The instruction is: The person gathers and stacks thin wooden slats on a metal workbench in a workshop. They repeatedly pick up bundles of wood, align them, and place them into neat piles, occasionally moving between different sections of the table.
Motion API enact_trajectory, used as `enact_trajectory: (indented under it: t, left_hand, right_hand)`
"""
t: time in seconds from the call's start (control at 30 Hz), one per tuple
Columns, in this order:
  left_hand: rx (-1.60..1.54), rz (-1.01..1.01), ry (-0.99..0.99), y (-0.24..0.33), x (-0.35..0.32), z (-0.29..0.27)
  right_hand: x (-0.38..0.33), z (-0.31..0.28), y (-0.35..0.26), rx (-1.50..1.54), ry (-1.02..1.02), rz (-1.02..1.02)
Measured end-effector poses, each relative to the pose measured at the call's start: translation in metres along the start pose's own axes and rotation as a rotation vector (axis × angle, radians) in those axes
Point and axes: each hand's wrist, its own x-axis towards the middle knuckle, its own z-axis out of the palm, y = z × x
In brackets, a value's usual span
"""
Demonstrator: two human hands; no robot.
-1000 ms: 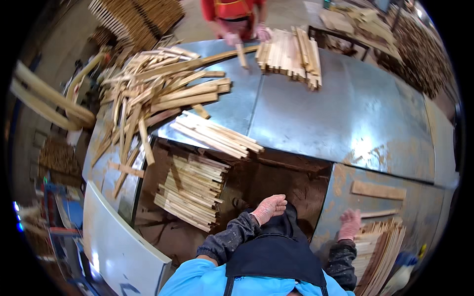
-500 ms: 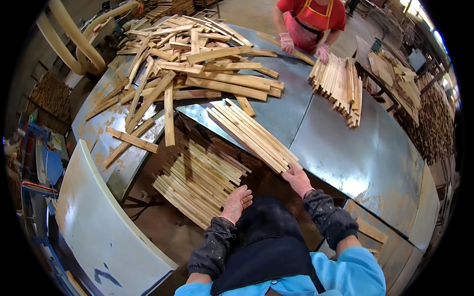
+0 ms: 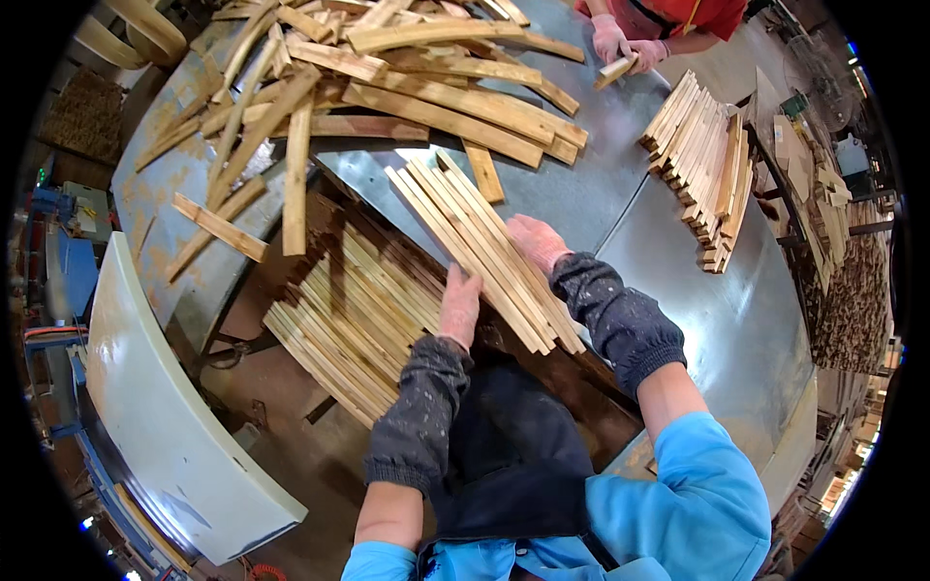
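A small bundle of pale wooden strips lies side by side, slanting over the near edge of the metal table. My left hand, in a pinkish work glove, presses against the bundle's left side with its fingertips at the edge. From the right side, my right hand, gloved too, grips the strips around their middle; its fingertips are partly hidden. Below the table edge, to the left of my left hand, a layered stack of wooden strips sits lower down.
A heap of loose wooden slats covers the far left of the metal table. Across it, a person in red holds a short wooden piece beside another row of strips. A pale curved panel stands at the left.
My left hand has risen from beside the lower stack to the bundle's left side. My right hand has slid from the bundle's near end up its right side. The person opposite now holds a piece.
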Motion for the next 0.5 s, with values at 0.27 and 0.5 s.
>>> enact_trajectory:
  t: [0.27,0.5]
  left_hand:
    - [0.127,-0.123,0.194,-0.033,0.055,0.013]
    - [-0.046,-0.081,0.219,0.037,-0.012,0.006]
  right_hand:
    - [0.016,-0.001,-0.038,-0.256,-0.266,0.088]
    - [-0.030,-0.017,-0.089,-0.310,-0.208,-0.116]
